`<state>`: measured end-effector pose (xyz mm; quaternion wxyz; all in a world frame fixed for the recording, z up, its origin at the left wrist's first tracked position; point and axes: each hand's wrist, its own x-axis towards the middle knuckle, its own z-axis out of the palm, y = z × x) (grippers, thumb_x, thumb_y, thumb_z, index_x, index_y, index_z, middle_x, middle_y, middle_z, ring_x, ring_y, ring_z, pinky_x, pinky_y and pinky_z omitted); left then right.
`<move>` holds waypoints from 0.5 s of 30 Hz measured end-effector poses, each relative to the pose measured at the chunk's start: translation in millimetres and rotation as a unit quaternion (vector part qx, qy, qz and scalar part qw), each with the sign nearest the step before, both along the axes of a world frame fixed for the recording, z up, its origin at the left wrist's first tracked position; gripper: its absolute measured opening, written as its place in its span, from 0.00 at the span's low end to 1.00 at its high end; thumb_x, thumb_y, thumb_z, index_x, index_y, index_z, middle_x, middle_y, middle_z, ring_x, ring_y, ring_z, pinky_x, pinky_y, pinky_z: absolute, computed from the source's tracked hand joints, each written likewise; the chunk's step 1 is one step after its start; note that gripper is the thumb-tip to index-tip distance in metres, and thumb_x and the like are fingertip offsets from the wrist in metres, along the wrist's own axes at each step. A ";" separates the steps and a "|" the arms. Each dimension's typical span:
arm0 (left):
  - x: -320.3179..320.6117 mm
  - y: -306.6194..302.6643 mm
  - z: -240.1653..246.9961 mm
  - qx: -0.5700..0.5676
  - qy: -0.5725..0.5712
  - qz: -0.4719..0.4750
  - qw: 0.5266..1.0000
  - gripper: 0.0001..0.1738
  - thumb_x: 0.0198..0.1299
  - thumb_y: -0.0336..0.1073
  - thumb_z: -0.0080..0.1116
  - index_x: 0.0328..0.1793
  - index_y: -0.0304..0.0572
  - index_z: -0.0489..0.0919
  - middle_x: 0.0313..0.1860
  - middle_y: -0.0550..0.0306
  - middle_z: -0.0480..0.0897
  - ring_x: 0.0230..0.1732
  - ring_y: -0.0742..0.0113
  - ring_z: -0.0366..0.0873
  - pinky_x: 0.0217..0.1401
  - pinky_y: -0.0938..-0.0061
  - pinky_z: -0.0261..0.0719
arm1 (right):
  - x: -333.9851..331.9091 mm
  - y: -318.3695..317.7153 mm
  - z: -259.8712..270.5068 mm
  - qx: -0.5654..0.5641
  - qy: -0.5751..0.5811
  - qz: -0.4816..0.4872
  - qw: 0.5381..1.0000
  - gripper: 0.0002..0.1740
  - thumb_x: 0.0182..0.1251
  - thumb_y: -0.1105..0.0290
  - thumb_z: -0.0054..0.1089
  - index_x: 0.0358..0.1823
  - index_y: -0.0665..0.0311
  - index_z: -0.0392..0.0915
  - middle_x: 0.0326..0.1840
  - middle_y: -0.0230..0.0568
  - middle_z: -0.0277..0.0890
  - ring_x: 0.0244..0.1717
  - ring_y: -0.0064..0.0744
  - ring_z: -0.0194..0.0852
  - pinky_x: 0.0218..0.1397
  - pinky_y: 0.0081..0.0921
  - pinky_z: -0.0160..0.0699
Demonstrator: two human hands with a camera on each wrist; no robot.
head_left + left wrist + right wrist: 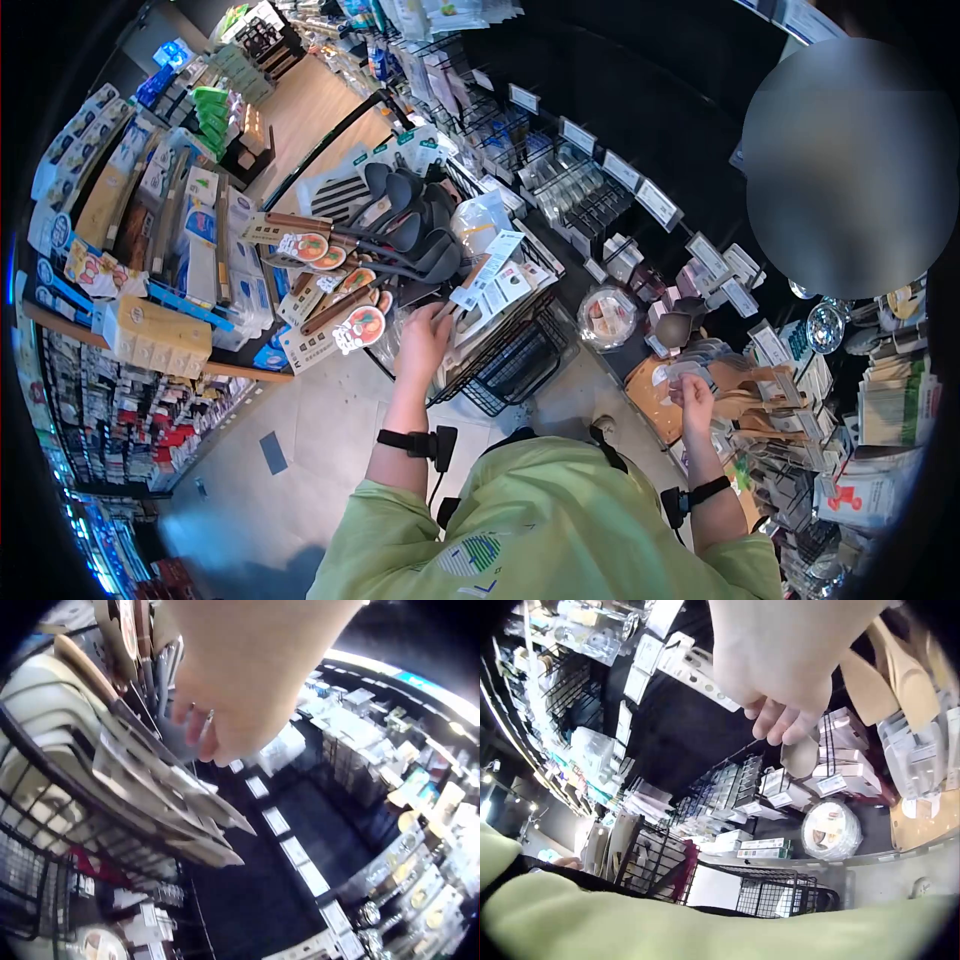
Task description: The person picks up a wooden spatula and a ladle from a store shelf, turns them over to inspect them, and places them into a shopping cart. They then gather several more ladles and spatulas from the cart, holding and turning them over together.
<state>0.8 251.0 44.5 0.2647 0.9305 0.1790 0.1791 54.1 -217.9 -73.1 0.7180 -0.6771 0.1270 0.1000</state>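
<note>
My left hand (422, 348) is at the near side of the loaded cart, its fingers bent beside card-backed packages (495, 275). In the left wrist view the left hand (244, 682) hangs over flat packaged utensils (161, 787); whether it grips one is hidden. Black ladles and spatulas (405, 230) with wooden handles lie across the load. At the shelf on the right, my right hand (694, 402) has bent fingers beside a pale, translucent item. The right wrist view shows the right hand (780, 667) next to a taupe spoon (800, 757); contact is unclear.
A black wire basket (515, 355) sits low on the cart's near side. Wooden spatulas (868, 686) and a round wrapped package (607, 317) are at the right shelf. A display of boxed goods (155, 335) stands left. Grey floor (330, 420) lies between.
</note>
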 end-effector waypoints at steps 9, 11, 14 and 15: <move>-15.2 28.2 -27.8 -0.032 0.134 -0.024 0.990 0.20 0.58 0.44 0.53 0.52 0.41 0.76 0.37 0.43 0.81 0.37 0.46 0.79 0.41 0.59 0.76 | -5.3 30.1 12.4 -0.030 0.002 0.050 0.998 0.12 0.70 0.64 0.46 0.42 0.65 0.72 0.32 0.35 0.76 0.29 0.20 0.73 0.34 0.16 0.73; -17.0 19.9 -10.5 0.008 0.146 -0.017 0.989 0.17 0.59 0.42 0.51 0.50 0.42 0.77 0.35 0.45 0.81 0.35 0.47 0.79 0.38 0.59 0.76 | -9.4 31.8 10.4 -0.025 0.005 0.038 0.999 0.11 0.70 0.66 0.47 0.42 0.66 0.73 0.31 0.35 0.76 0.28 0.19 0.73 0.33 0.15 0.73; -22.3 12.2 12.0 0.110 0.105 -0.005 0.988 0.09 0.58 0.34 0.50 0.42 0.44 0.78 0.31 0.48 0.81 0.32 0.51 0.80 0.31 0.62 0.75 | -12.7 34.0 11.5 -0.016 0.009 0.028 0.999 0.09 0.69 0.68 0.47 0.42 0.67 0.73 0.31 0.36 0.76 0.27 0.20 0.72 0.32 0.15 0.73; -23.2 11.7 18.0 0.110 0.102 -0.011 0.989 0.09 0.58 0.34 0.50 0.42 0.44 0.78 0.31 0.48 0.81 0.32 0.51 0.80 0.31 0.62 0.75 | -13.4 34.8 12.7 -0.014 0.009 0.031 0.999 0.10 0.69 0.68 0.47 0.42 0.67 0.73 0.31 0.36 0.76 0.28 0.20 0.72 0.33 0.15 0.73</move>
